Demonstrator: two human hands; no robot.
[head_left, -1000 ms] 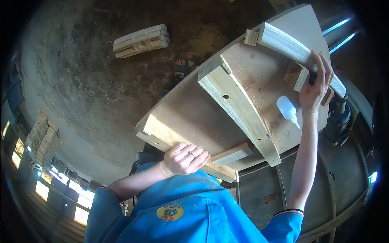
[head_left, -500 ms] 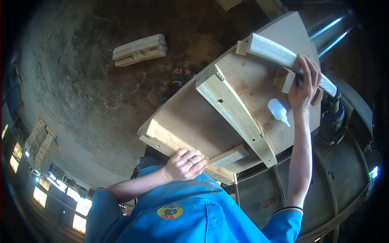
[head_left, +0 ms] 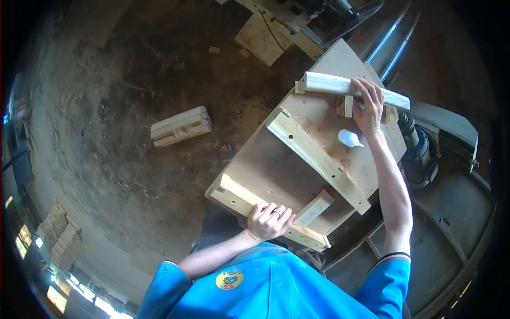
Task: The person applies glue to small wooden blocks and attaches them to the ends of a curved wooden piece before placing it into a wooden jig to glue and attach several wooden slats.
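Observation:
A wooden work board (head_left: 268, 159) carries fixed wooden rails. My left hand (head_left: 270, 220) rests curled over the near rail (head_left: 239, 198) at the board's front edge, a ring on one finger. My right hand (head_left: 368, 106) reaches to the far end and lies over a pale curved wooden piece (head_left: 332, 84), pressing it against small wooden stop blocks (head_left: 345, 106). A long diagonal rail (head_left: 313, 154) with a drilled hole crosses the middle of the board. A small white glue bottle (head_left: 349, 139) lies on the board just below my right wrist.
A bundle of wooden slats (head_left: 180, 126) lies on the dirt floor to the left. A dark motor or machine part (head_left: 419, 154) sits off the board's right edge. Boards and a cable lie beyond the far end (head_left: 265, 37). Stacked wood (head_left: 61, 234) at lower left.
The view has pulled back and shifted, so the board looks smaller and further right. Both hands keep their places: left on the near rail, right on the curved piece.

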